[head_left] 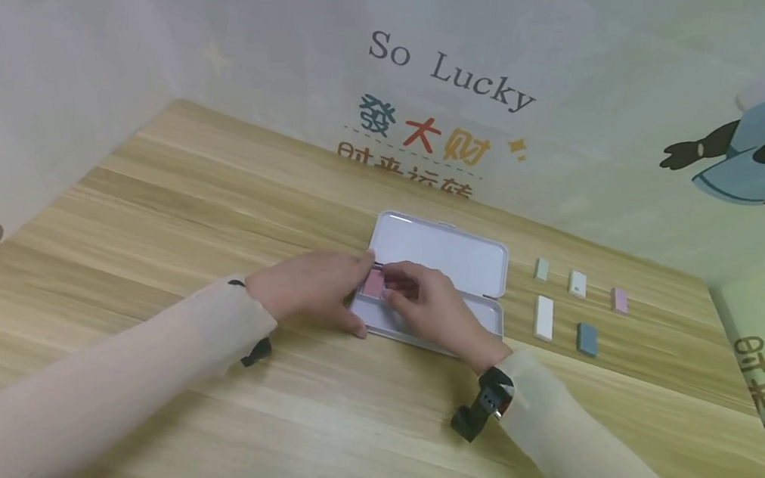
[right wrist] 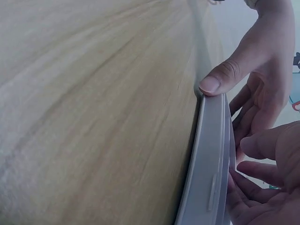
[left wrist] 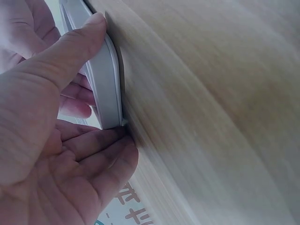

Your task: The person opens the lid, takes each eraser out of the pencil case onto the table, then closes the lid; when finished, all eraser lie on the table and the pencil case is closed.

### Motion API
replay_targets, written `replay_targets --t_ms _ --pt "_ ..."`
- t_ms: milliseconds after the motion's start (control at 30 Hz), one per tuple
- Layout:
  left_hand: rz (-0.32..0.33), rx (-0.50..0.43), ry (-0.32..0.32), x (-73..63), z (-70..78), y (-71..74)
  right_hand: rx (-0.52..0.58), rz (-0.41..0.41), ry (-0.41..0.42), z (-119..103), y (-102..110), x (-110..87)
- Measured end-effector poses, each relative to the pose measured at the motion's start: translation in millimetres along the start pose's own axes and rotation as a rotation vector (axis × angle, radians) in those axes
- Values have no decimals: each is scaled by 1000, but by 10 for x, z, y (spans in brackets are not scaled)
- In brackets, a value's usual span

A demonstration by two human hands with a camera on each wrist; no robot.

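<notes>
Head view: by the half-closed left hand (head_left: 317, 283), an open pale-grey rectangular plastic case (head_left: 442, 259) is gripped at its left end; the right hand (head_left: 438, 305) is part-curled beside a pink rectangular block (head_left: 374, 284) inside, any hold unclear. Rightward, five small blocks (head_left: 543, 318) are spread.

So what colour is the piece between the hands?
Pink; the piece shows best in the head view.

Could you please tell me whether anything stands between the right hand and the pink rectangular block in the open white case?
Nothing visible: the bare right hand is right beside the pink rectangular block inside the open white rectangular case; contact is unclear.
</notes>
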State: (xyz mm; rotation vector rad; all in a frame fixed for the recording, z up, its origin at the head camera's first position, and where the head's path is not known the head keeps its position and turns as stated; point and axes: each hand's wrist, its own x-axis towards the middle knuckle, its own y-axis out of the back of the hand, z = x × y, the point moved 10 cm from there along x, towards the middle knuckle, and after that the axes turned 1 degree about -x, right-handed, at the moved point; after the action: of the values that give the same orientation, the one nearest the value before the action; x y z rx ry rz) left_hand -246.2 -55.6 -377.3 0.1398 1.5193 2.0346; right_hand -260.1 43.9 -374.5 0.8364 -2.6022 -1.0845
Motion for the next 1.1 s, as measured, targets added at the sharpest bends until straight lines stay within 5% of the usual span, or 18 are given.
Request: replay_targets --t_ms 1100 --pt "2 0 -11 9 12 4 53 104 -72 33 7 66"
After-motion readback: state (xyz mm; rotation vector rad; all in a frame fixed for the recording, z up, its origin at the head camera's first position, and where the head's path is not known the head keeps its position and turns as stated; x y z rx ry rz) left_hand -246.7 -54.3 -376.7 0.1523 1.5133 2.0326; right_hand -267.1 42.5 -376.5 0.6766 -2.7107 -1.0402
